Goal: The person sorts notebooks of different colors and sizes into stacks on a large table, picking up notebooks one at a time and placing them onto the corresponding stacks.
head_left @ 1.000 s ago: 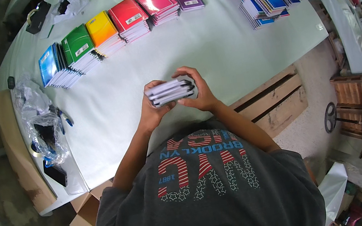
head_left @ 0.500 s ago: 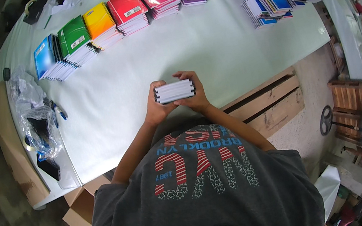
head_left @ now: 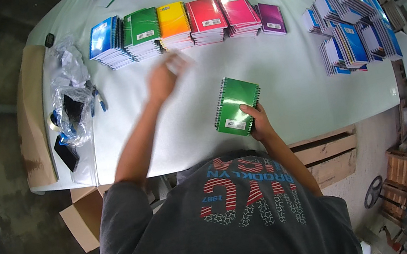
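Coloured notebooks (head_left: 205, 14) already sit stacked in a far row, while the right hand (head_left: 261, 121) grips a green spiral notebook (head_left: 236, 101) nearer, not set down, and I can't tell whether the blurred left hand (head_left: 162, 80) holds anything.

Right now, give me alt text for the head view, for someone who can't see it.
A person's right hand holds a green spiral notebook over a pale-covered table, while the left hand, blurred, is near a row of blue, green, yellow, red, pink and purple notebooks. Piles of blue-covered notebooks stand at the right.
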Demonstrator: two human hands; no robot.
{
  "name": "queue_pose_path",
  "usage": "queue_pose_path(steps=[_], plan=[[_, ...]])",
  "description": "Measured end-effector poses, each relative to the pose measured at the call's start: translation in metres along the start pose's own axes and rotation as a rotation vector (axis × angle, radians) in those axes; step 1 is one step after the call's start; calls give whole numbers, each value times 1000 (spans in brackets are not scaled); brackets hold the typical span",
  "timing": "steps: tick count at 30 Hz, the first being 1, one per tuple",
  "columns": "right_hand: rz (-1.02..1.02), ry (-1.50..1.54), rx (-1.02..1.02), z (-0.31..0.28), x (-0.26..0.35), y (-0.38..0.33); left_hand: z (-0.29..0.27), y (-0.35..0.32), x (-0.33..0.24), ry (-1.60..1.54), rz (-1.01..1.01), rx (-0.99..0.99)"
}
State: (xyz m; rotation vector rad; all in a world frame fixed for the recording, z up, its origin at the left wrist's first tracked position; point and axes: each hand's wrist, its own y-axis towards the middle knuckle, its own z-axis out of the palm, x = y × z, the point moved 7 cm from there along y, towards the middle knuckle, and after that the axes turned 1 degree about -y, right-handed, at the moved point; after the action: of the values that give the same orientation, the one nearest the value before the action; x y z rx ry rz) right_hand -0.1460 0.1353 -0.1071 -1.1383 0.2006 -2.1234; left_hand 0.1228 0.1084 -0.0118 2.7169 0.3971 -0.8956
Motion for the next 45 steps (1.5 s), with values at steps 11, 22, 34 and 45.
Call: queue_pose_path(steps=[11, 22, 34, 45], plan=[[-6, 17, 7, 14, -4, -7, -125, 133, 109, 735, -295, 95], [-204, 145, -114, 28, 22, -10, -101, 27, -90, -219, 246, -139], [-393, 323, 184, 23, 27, -20, 55, -125, -187, 151, 607, 131], [-435, 42, -201, -35, 32, -60, 108, -90, -138, -517, -39, 637]])
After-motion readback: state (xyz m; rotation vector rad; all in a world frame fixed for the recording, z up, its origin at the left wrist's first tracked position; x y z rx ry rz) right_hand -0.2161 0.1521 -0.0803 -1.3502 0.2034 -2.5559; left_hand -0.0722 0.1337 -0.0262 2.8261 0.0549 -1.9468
